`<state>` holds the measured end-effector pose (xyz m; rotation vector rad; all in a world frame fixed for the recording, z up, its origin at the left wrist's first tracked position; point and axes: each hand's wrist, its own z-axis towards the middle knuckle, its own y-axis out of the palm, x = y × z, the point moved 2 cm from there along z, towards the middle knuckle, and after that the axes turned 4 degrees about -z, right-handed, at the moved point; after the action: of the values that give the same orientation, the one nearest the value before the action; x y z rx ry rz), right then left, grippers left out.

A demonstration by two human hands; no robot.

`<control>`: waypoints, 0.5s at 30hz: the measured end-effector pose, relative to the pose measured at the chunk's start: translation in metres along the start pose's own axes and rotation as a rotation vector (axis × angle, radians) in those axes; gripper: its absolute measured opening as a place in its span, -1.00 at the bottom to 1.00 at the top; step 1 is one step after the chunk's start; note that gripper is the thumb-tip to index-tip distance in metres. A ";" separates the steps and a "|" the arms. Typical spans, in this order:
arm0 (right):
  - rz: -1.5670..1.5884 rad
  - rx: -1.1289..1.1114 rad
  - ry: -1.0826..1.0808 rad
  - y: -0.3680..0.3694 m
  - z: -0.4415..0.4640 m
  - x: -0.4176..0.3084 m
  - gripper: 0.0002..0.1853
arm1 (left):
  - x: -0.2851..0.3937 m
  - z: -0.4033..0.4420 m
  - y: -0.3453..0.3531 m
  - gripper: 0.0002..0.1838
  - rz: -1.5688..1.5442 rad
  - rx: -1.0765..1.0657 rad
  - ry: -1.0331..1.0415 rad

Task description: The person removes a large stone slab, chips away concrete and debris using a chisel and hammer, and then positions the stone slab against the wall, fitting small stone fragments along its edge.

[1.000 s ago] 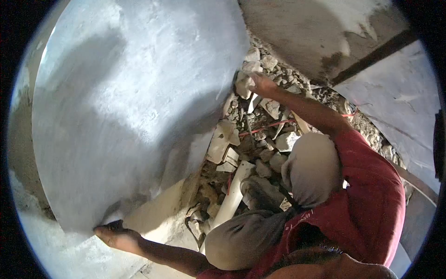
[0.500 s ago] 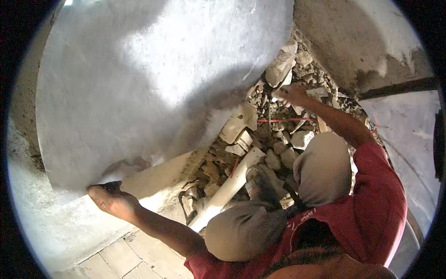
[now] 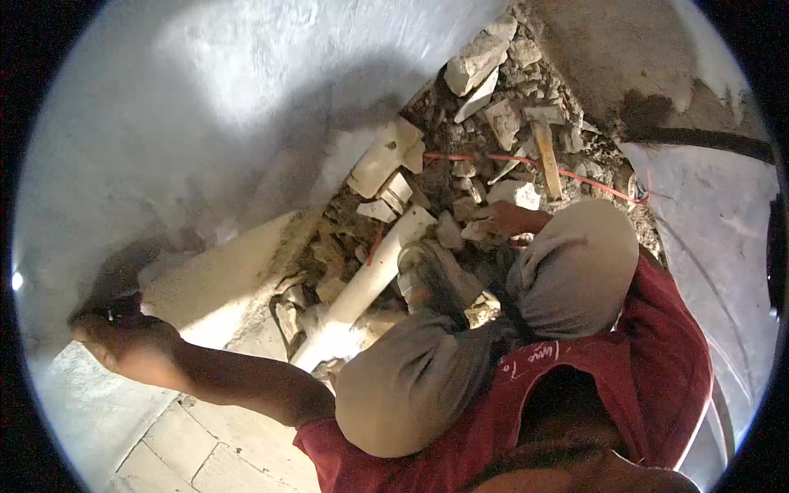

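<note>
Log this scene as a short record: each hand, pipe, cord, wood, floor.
left hand: by the grey surface's lower edge; grip unclear
right hand: among stones, beside a bent knee; grip unclear
pipe: pale, lying on rubble
cord: red, across the rubble
wood: narrow strip, on the rubble
floor: pale paving, lower left

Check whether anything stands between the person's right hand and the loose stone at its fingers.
Nothing visible does: the right hand meets the stone directly. The knee covers the forearm, on the hand's other side from the stone.
</note>
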<state>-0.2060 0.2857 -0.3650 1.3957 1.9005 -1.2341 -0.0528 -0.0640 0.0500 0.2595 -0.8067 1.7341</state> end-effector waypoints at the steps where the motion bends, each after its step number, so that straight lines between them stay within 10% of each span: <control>1: -0.036 0.015 -0.027 0.006 0.003 0.000 -0.43 | -0.010 0.002 -0.006 -0.74 0.006 -0.082 0.086; 12: -0.528 0.299 -0.186 -0.036 0.118 0.044 -0.37 | 0.003 -0.006 0.008 -0.52 0.204 -0.124 0.134; 15: -0.181 0.124 0.058 -0.072 0.135 -0.020 -0.22 | -0.011 -0.003 -0.004 -0.61 0.297 -0.111 0.230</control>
<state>-0.2827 0.1536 -0.3864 1.3584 2.0588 -1.4323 -0.0449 -0.0698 0.0427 -0.1403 -0.7974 1.9448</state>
